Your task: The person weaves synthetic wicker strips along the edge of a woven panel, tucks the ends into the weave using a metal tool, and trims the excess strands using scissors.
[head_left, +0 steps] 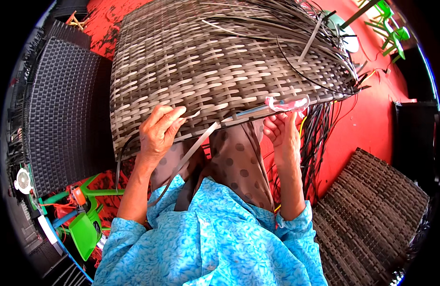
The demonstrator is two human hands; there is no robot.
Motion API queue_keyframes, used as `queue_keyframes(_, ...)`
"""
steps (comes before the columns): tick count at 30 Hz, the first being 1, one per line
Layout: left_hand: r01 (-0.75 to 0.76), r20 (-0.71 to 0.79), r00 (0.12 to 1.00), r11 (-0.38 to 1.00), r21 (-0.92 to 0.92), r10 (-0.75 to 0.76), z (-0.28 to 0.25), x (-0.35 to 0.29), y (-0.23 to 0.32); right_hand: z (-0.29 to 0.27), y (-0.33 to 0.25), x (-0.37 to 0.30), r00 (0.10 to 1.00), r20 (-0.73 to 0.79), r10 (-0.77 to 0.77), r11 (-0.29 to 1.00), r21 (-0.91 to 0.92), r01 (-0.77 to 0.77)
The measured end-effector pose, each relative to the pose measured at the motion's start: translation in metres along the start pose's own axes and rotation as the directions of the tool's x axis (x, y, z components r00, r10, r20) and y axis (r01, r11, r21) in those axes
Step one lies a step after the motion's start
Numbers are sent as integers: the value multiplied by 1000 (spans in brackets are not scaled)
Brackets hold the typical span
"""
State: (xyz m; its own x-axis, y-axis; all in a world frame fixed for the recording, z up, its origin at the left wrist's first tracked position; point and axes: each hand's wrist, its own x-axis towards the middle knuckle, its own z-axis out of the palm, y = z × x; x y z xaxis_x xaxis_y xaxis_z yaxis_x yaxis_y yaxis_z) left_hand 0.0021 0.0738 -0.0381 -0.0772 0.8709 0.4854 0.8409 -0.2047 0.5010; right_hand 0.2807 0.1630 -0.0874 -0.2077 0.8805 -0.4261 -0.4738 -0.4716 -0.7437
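Pink-wrapped slender tool (287,104) lay left-to-right, pointing left, along the coarsely woven brown panel (182,71).
Left hand (158,129) pinched a strip end (194,115); right hand (283,129) curled, grip undeterminable.

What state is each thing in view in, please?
Large woven panel: woven, strips protruding upper right.
Loose strips: unwoven, tangled.
Pale strip: trailing from the panel's near edge.
Pink-wrapped item: lying along that edge.
Left hand: fingers curled, grip unclear.
Right hand: fingers bent, grip unclear.
Dark left-side panel: woven.
Lower-right panel: woven.
White fan: running or not, unclear.
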Motion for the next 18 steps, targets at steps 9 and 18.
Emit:
queue_keyframes(9,-92,45,994,977,-192,103,-39,35,64,15,23,21,996,9,84,995,49,-84)
queue_keyframes(18,2,322,947,1000,8,-4,-15,20,62,32,12,-3,995,63,77,994,-83,-71)
